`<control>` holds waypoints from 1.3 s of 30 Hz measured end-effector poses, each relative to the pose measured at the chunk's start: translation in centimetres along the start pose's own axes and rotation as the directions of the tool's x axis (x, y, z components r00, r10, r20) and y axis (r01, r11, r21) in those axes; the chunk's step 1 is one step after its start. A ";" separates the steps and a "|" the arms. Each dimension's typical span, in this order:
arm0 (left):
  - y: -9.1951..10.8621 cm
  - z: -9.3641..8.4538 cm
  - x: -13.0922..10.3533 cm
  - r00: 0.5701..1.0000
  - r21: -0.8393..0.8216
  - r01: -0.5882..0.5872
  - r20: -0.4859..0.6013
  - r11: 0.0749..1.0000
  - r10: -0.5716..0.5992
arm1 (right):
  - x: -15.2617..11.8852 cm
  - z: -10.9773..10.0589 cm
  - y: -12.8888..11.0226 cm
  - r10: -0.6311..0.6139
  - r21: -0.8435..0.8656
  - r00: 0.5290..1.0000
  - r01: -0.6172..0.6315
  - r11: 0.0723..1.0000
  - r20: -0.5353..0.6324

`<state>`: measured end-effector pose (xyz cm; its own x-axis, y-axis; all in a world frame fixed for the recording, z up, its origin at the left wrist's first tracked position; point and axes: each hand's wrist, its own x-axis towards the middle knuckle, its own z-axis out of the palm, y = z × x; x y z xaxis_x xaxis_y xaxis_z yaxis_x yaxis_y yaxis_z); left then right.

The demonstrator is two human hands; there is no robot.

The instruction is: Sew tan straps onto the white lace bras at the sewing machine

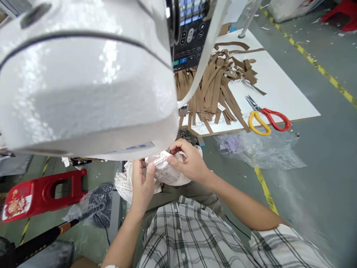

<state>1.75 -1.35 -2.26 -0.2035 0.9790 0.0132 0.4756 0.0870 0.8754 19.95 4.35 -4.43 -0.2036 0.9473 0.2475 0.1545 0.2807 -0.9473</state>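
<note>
A large white machine head [89,85] is blocking the upper left and hiding whatever lies beneath it, its top running out of view. Just below its edge, the left hand [143,182] and right hand [192,162] are pinching a white lace cloth [171,175] between thumbs and fingers, some fingertips disappearing behind the folds. A control panel [189,42] is partly covering brown strips [214,87], which are lying heaped on the white surface [281,89] near open scissors [260,110].

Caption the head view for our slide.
Left hand and right hand hold pale fabric by a white machine, near brown strips and scissors.
</note>
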 end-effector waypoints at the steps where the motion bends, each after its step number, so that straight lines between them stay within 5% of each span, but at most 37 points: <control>1: 0.0 -0.1 0.1 1.000 0.007 -0.004 -0.009 1.000 0.004 | 0.0 0.0 0.0 0.001 0.002 1.000 -0.001 1.000 0.002; 18: 1.1 0.0 -0.1 0.995 -0.086 0.005 -0.097 0.996 -0.013 | 0.3 0.5 -1.9 0.123 0.062 0.992 -0.122 0.991 0.001; 23: 1.2 -0.1 -1.4 0.998 -0.122 -0.013 -0.057 0.992 0.006 | -0.2 -0.8 -1.9 0.251 0.220 0.964 -0.265 0.939 0.093; 26: 0.9 0.1 -2.6 0.994 -0.208 0.013 0.107 0.978 0.009 | -1.5 -2.8 -2.1 0.298 0.227 0.922 -0.355 0.907 0.249; 29: 0.4 1.4 -2.9 0.935 -0.367 0.230 0.341 0.901 -0.099 | -3.3 -5.0 -2.3 0.259 0.162 0.907 -0.325 0.932 0.332; 31: 0.4 2.6 -2.6 0.851 -0.441 0.413 0.498 0.797 -0.166 | -4.5 -5.9 -2.5 0.236 0.069 0.911 -0.274 0.959 0.337; 33: 0.8 3.7 -2.2 0.745 -0.457 0.547 0.648 0.702 -0.159 | -5.6 -6.3 -2.6 0.191 -0.047 0.919 -0.186 0.981 0.346; 35: 1.7 4.2 -2.0 0.698 -0.481 0.581 0.709 0.656 -0.099 | -6.6 -6.4 -2.4 0.133 -0.209 0.929 -0.062 0.976 0.344; 39: 3.3 3.4 -3.1 0.854 -0.666 0.420 0.520 0.617 -0.020 | -8.0 -6.2 -1.3 0.005 -0.573 0.986 0.094 0.814 0.167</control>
<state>6.86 -3.46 -1.05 0.2619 0.9302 -0.2573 -0.3617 0.3418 0.8674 27.40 -2.63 -3.97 -0.3618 0.9093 0.2056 0.6610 0.4057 -0.6312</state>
